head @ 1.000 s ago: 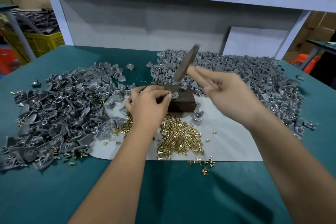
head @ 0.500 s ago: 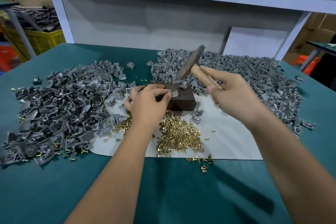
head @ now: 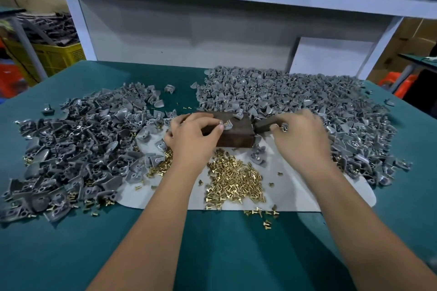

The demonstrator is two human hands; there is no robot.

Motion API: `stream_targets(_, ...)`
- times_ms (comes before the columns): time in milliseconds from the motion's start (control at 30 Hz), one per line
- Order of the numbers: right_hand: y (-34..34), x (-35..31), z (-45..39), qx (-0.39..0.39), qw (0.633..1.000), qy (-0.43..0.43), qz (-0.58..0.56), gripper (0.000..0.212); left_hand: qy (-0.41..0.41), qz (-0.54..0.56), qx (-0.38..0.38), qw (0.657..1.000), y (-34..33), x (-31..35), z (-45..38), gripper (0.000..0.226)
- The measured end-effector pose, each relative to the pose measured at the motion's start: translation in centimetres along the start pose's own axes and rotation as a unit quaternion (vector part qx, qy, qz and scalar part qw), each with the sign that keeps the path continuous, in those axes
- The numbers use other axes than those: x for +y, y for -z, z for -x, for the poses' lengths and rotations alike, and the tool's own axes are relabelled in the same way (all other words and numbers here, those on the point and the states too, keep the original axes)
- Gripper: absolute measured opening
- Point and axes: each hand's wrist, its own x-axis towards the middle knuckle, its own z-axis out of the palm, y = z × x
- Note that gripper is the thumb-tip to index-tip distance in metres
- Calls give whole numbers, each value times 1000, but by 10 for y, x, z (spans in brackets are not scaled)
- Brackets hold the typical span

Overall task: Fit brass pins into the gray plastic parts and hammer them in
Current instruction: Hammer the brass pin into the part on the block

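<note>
A dark brown block (head: 238, 137) sits mid-table on a white sheet (head: 295, 189). My left hand (head: 194, 137) rests on the block's left end, and its fingertips pinch a gray plastic part (head: 227, 125) with a brass pin showing in it, lying on the block's top. My right hand (head: 301, 137) grips the hammer; its dark head (head: 263, 125) lies low just right of the block, with the handle hidden under the hand. A small gray part (head: 284, 128) sits at my right thumb tip. Loose brass pins (head: 234, 179) are heaped in front of the block.
A darker heap of gray parts (head: 78, 149) covers the left of the green table (head: 212, 255), and a lighter heap (head: 295, 97) fills the back right. A white shelf frame (head: 78, 19) stands behind. A yellow crate (head: 59, 56) is off to the left.
My right hand has swung the hammer down from its raised tilt to beside the block's right end. My left hand stays on the block holding the part.
</note>
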Motion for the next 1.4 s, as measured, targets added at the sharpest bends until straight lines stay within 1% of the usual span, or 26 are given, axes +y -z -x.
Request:
stream_targets(33,-1,-10,-4,-5,998,24,-65,27,-1,1,2,1000,0,0,0,8)
stream_targets(100,-9,-31,-9,-50,981,52,-181,22,-5,7,8,1000,-1,0,-1,8)
stream_targets(167,-19,-45,-10,-71,969,67,-226,16,-17,9,11,1000,-1,-3,-2,4)
stream_targets(233,-28,-52,-11,-59,969,67,-232,11,-28,12,12,999,-1,-5,-2,4)
stream_targets(333,-36,-57,-13,-43,968,42,-243,8,-30,18,12,999,-1,-6,-3,5)
stream_targets(467,-40,-61,-12,-31,968,39,-245,13,-25,10,16,1000,-1,-4,-3,4)
stream_targets(600,-46,-64,-11,-12,965,25,-263,21,-24,9,16,1000,-1,-4,-3,14)
stream_targets(700,-51,-65,-11,6,973,43,-229,19,-25,10,11,1000,-1,-5,-4,14)
stream_targets(800,-53,-63,-11,21,976,66,-206,19,-19,1,11,1000,-1,-4,-4,4)
stream_targets(933,-54,-62,-11,32,971,86,-220,20,-19,0,12,1000,-1,-4,-3,4)
stream_targets(1067,-55,-62,-12,35,971,96,-218,15,-17,-1,13,1000,-1,-4,-2,5)
stream_targets(1300,-53,-63,-8,41,964,91,-245,17,-15,-14,20,1000,-2,-3,-2,6)
stream_targets(1400,-53,-64,-7,48,964,93,-246,13,-17,-20,23,999,-2,-3,-2,8)
